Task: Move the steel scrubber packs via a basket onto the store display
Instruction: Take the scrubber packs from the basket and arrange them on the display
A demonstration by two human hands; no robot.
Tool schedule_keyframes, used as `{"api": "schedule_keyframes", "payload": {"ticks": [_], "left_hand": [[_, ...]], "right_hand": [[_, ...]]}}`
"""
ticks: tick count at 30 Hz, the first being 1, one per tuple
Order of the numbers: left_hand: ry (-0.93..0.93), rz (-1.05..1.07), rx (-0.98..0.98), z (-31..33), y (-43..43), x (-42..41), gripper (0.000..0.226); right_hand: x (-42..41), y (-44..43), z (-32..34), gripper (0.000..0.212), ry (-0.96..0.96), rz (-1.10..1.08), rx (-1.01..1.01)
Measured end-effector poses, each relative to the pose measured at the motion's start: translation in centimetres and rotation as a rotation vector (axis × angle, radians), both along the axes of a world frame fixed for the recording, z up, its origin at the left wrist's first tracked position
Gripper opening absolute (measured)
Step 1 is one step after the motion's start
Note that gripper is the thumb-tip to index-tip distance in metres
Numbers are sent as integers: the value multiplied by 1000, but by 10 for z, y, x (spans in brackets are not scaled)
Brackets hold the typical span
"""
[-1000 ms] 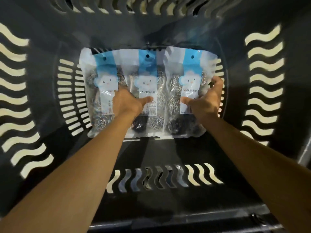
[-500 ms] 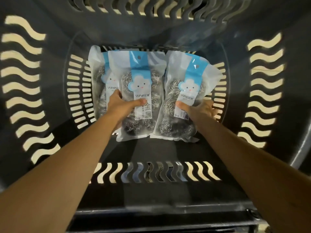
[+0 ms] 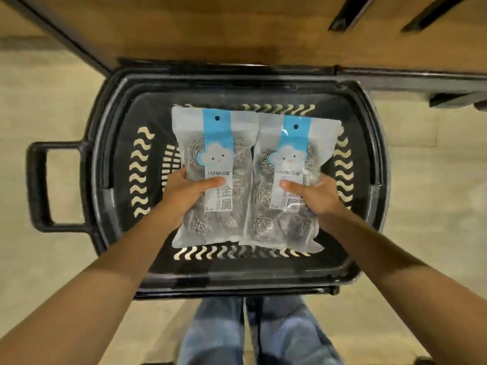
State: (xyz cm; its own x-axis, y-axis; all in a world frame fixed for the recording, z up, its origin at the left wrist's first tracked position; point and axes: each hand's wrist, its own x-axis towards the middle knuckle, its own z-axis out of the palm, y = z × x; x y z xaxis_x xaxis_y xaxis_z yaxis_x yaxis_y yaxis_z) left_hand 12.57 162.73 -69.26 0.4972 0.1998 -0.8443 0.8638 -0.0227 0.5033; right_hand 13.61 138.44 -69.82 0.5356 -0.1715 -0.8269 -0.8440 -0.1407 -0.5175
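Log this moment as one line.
left hand: grips left scrubber pack | right hand: grips right scrubber pack | both packs held over basket

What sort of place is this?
Likely a shop aisle: a black handled shopping basket, retail-bagged steel scrubber packs with hang holes, and a wooden display shelf on a dark frame beyond it.

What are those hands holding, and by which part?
Left hand: left scrubber pack, by its left edge. Right hand: right scrubber pack, by its right edge. Both grip midway up.
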Motion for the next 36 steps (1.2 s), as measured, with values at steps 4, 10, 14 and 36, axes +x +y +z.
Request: {"api": "schedule_keyframes", "payload": {"ticks": [4,10,14,36], "left_hand": [[-78,12,7,90,11,10,24],[-281,-6,-61,246,23,23,24],[-450,27,-76,336,31,22,33],[-876,-130,-224,600,-130,7,52]], "right_hand": [[12,2,91,33,-116,63,34],[21,-2,248,29,-247,40,53],[16,-11,336,35,-351,5,107],[-35,-170,592,89,-923,-113,232]]}}
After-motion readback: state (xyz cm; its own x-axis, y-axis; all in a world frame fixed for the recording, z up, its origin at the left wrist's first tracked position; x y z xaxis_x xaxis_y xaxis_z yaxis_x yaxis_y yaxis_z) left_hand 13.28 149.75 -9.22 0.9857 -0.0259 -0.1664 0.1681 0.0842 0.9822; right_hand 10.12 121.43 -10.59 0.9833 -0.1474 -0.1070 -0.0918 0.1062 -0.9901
